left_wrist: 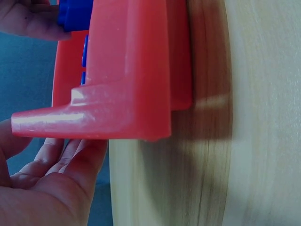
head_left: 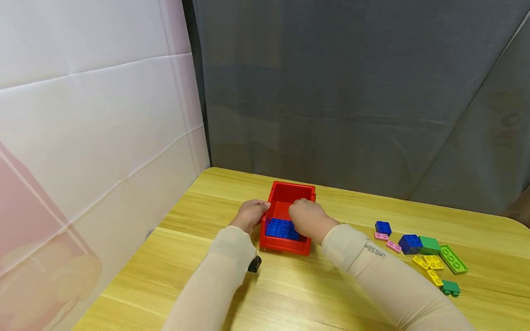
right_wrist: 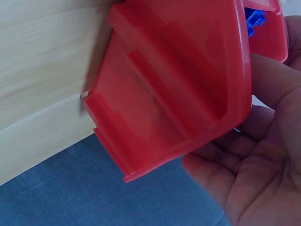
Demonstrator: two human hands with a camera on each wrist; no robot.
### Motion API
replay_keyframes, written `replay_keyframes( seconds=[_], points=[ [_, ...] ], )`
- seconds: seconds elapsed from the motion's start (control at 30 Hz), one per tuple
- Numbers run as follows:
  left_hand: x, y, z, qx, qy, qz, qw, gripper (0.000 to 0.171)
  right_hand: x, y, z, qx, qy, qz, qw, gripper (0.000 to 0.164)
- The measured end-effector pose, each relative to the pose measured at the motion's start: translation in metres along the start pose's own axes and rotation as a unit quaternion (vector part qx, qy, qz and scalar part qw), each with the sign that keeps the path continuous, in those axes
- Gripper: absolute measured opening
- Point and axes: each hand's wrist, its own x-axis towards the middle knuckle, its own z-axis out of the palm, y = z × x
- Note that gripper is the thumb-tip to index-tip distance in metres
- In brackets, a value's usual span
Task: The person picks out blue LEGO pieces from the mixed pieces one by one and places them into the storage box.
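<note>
A red storage bin [head_left: 285,248] stands on the table with blue toy bricks [head_left: 279,228] in its near end, studs up. My left hand [head_left: 250,214] grips the bin's left wall; in the left wrist view its thumb [left_wrist: 14,139] lies at the rim and its fingers [left_wrist: 70,162] are outside the wall. My right hand [head_left: 310,218] reaches over the right wall, fingers curled. Between its fingers is a blue brick [left_wrist: 77,14], shown in the left wrist view. The right wrist view shows the bin's outer side [right_wrist: 141,113] hiding the right fingertips.
Loose bricks lie on the table to the right: blue [head_left: 410,244], pink [head_left: 394,246], yellow [head_left: 433,262], green [head_left: 429,245], and a light green plate [head_left: 453,259]. A dark curtain [head_left: 331,101] hangs behind the table [head_left: 298,289], a white one [head_left: 103,115] at left.
</note>
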Motion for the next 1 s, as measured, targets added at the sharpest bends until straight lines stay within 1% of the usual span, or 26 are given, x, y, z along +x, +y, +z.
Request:
replay_keyframes(
  seconds=[0.17, 0.23, 0.33, 0.43, 0.53, 0.73, 1.0],
  points=[
    [-0.001, 0.000, 0.001, -0.008, -0.005, 0.001, 1.0000, 0.033, 0.001, 0.000, -0.001, 0.002, -0.003, 0.005, 1.000, 0.022],
    [-0.001, 0.000, 0.001, -0.009, -0.004, -0.002, 0.9999, 0.032, 0.002, 0.000, -0.002, -0.001, -0.004, 0.001, 1.000, 0.023],
    [-0.002, 0.001, 0.003, -0.007, -0.004, -0.001, 1.0000, 0.032, 0.003, 0.002, -0.003, -0.005, 0.001, -0.003, 1.000, 0.021],
    [-0.002, 0.002, 0.005, -0.005, -0.004, 0.001, 1.0000, 0.032, 0.005, 0.006, -0.003, -0.005, 0.006, 0.004, 1.000, 0.019],
    [-0.002, 0.003, 0.007, -0.004, -0.004, -0.001, 1.0000, 0.032, 0.006, 0.010, -0.002, -0.001, 0.003, 0.014, 1.000, 0.017],
    [-0.001, 0.002, 0.009, 0.002, -0.001, -0.008, 1.0000, 0.032, 0.007, 0.014, -0.002, -0.004, 0.000, 0.012, 1.000, 0.018],
    [-0.001, 0.002, 0.012, -0.001, -0.003, -0.008, 1.0000, 0.032, 0.008, 0.015, 0.000, -0.028, 0.009, 0.009, 1.000, 0.021]
  ],
)
